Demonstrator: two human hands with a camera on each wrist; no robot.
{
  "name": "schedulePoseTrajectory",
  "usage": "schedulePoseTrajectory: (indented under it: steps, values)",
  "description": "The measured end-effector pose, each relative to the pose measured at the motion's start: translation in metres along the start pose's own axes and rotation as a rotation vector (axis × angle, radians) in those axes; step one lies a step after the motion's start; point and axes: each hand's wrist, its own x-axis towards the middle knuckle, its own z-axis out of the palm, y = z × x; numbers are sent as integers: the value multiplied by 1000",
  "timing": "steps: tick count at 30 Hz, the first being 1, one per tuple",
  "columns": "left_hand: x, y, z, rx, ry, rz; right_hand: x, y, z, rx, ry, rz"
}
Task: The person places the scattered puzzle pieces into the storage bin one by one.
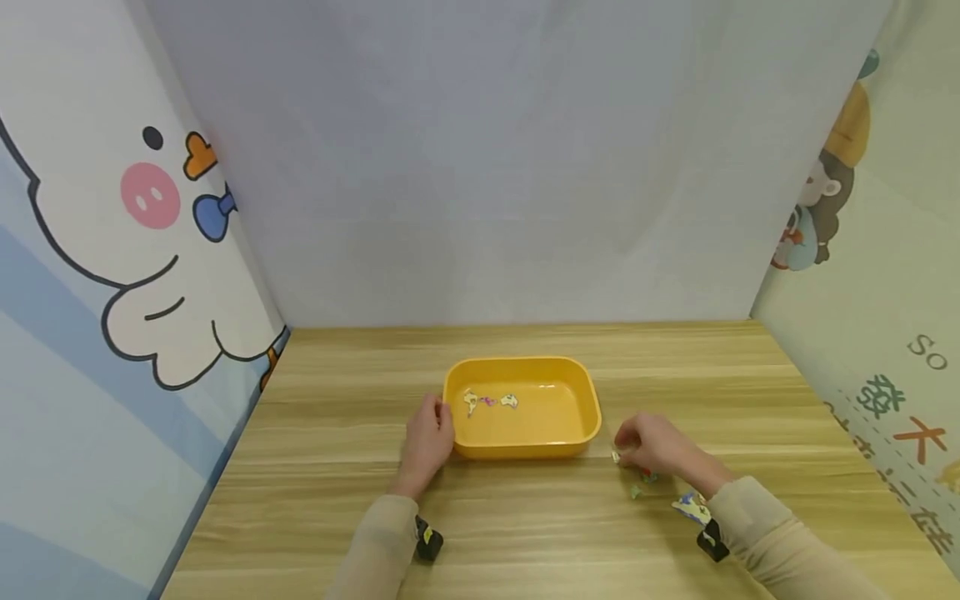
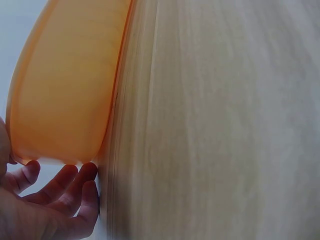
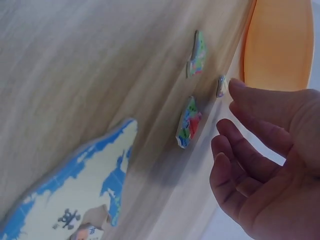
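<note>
A yellow plastic tray (image 1: 525, 451) stands on the table. My left hand (image 1: 429, 437) holds its left end, thumb at the rim and fingertips against the outer wall (image 2: 65, 95). Inside, toward the left, lie a cream piece (image 1: 470, 401), a small pink piece (image 1: 487, 402) and another cream piece (image 1: 509, 401), all irregular flat map puzzle pieces. Right of the tray, my right hand (image 1: 654, 446) reaches down with bent fingers. A tiny pale puzzle piece (image 3: 221, 86) is at its thumb tip; thumb and index finger stand apart, and contact is unclear.
Near the right hand lie a green and red piece (image 3: 189, 124) and a green piece (image 3: 197, 55). A larger blue-edged cream piece (image 3: 75, 185) with a skull print lies under the right wrist. A grey-white cloth (image 1: 480, 167) hangs behind the table, printed cloths at both sides.
</note>
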Motion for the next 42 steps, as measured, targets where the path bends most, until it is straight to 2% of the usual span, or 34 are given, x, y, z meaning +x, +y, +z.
schedulePoseTrajectory:
  steps: [11, 23, 35, 42]
  values:
    - [2, 4, 0, 1, -11, -12, 0, 0, 4, 37, 18, -45]
    - [0, 3, 0, -7, -12, 2, -1, 5, 10, 69, 14, -27]
    - [-1, 0, 3, -4, 3, 8, 0, 1, 10, 66, 51, 0]
    - [-1, 1, 1, -11, 1, -1, 1, 1, 10, 55, 65, -33]
